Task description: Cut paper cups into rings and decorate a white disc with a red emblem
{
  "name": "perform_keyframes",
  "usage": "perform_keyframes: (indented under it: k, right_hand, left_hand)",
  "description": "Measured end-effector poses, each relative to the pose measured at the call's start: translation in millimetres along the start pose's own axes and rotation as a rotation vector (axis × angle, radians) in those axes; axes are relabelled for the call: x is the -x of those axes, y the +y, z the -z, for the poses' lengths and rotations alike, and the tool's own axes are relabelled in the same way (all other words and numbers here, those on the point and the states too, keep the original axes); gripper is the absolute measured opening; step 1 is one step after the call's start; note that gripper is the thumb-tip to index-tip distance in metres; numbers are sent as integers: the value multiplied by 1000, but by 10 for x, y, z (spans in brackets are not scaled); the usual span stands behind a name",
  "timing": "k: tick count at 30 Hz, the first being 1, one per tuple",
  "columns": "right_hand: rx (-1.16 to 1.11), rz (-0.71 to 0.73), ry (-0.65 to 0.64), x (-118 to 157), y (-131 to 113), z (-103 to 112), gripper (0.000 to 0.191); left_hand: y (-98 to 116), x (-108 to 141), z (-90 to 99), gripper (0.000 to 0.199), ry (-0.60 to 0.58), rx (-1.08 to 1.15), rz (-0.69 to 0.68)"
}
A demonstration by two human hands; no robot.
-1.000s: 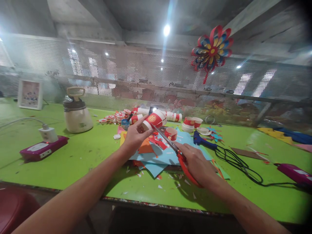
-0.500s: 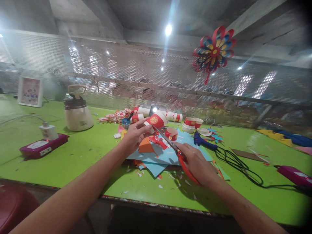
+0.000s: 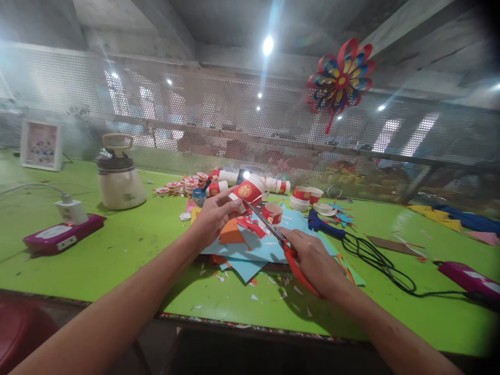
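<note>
My left hand [image 3: 216, 216] is closed on a red and white paper cup [image 3: 252, 190] with a gold emblem, tilted on its side. My right hand [image 3: 310, 255] grips orange-handled scissors [image 3: 291, 260], whose blades reach up to the cup's lower edge near my left fingertips. Beneath them, blue paper sheets [image 3: 263, 252] lie with an orange paper piece [image 3: 231, 232] and red cut scraps [image 3: 250, 225] on top. A cut red cup piece [image 3: 272, 212] sits just behind the blades.
A blue glue gun [image 3: 324, 225] with a black cord lies to the right, near stacked cut cups [image 3: 300, 198]. At left stand a large jug [image 3: 120, 179] and a purple power strip [image 3: 64, 234]. A small blue jar [image 3: 199, 196] is behind my left hand. Paper bits litter the green table [image 3: 128, 250].
The whole scene has shifted slightly left in view. The scissors blades and the cup keep nearly the same position relative to each other, both hands still holding on.
</note>
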State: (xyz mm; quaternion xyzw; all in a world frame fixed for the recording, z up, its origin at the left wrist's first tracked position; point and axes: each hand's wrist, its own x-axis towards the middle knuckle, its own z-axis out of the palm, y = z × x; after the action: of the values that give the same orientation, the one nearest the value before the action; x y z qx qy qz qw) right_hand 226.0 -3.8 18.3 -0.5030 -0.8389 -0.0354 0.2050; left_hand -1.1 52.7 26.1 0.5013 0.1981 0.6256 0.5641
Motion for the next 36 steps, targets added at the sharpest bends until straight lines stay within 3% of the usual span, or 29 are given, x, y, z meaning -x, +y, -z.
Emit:
perform_keyframes:
  k: [12,19,30,36]
  right_hand:
    - [-93,24,1,-22,34,-27,40]
    - [-73,47,35,-1,47,-26,40]
    - [-125,107,56,-49,106,-61,39]
    - [-171,109,54,-54,108,-62,39]
  left_hand:
    - [-28,27,-18,50,-15,-61,-33]
    - [2,31,-28,51,-4,15,13]
    - [38,2,25,19,-40,38,77]
    - [7,15,-4,29,-14,12,23]
